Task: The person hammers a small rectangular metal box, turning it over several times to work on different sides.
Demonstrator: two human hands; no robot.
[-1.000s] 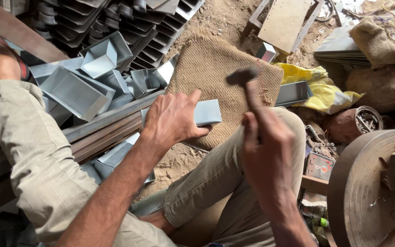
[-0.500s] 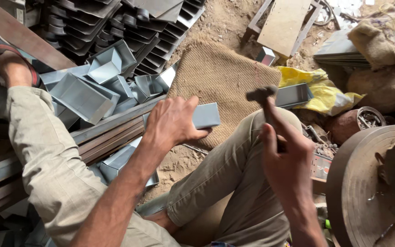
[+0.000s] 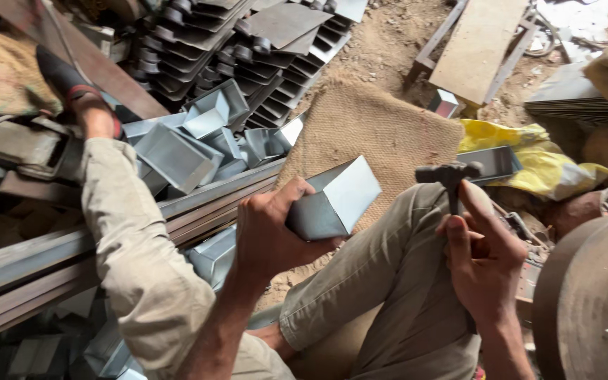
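My left hand (image 3: 272,236) grips a grey sheet-metal box piece (image 3: 336,198) and holds it tilted up above a long steel rail (image 3: 191,204). My right hand (image 3: 483,257) is closed round the handle of a small dark hammer (image 3: 450,176), its head upright over my right knee (image 3: 416,211). The two hands are apart, with the hammer to the right of the box piece.
A heap of similar folded metal boxes (image 3: 184,144) lies left of a burlap mat (image 3: 374,130). Stacked dark metal parts (image 3: 226,49) fill the top. A yellow cloth (image 3: 522,151), a wooden board (image 3: 476,46) and a rusty round drum (image 3: 589,295) stand at the right.
My left hand has lifted the box piece off the rail and turned it upward. The hammer has come down lower, closer to my knee.
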